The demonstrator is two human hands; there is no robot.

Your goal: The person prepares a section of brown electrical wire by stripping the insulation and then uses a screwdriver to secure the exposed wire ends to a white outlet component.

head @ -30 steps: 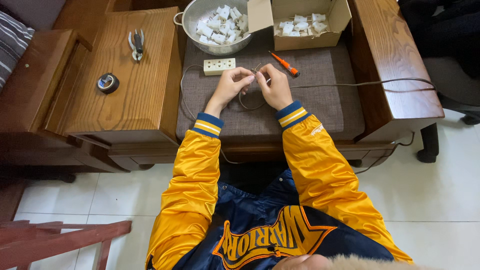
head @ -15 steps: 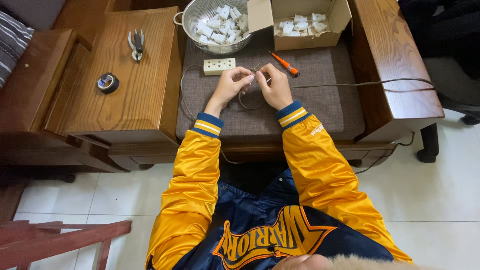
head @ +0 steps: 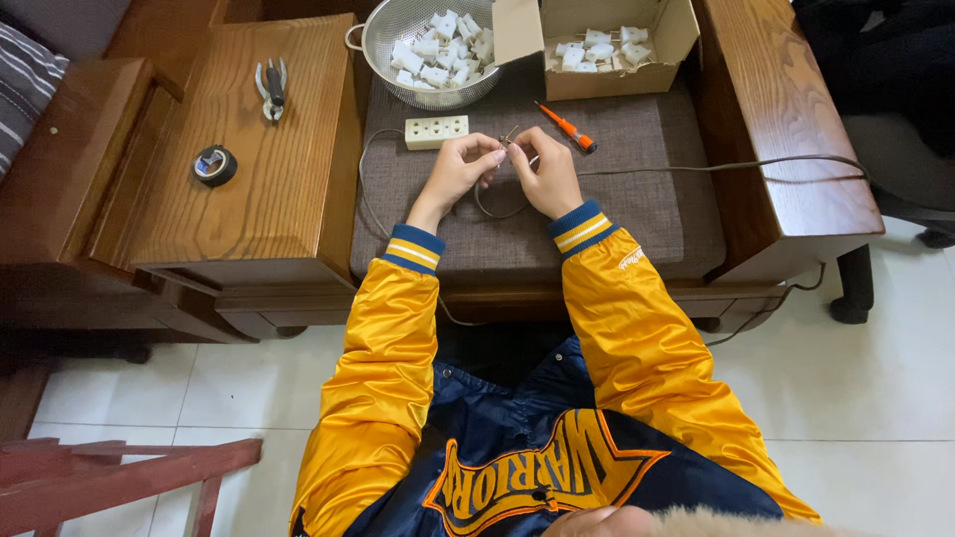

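My left hand (head: pixel 460 171) and my right hand (head: pixel 546 171) meet over a brown cushion (head: pixel 637 214), both pinching the bared end of a dark cable (head: pixel 696 167) between fingertips. The cable loops below my hands and runs off to the right over a wooden armrest. A white power strip (head: pixel 436 131) lies just beyond my left hand. An orange screwdriver (head: pixel 567 127) lies just beyond my right hand.
A metal colander (head: pixel 373 45) of white plugs and a cardboard box (head: pixel 665 70) of white plugs stand at the back. Pliers (head: pixel 271 88) and a roll of black tape (head: pixel 214 165) rest on the wooden side table (head: pixel 249 209). A red chair (head: pixel 109 477) stands lower left.
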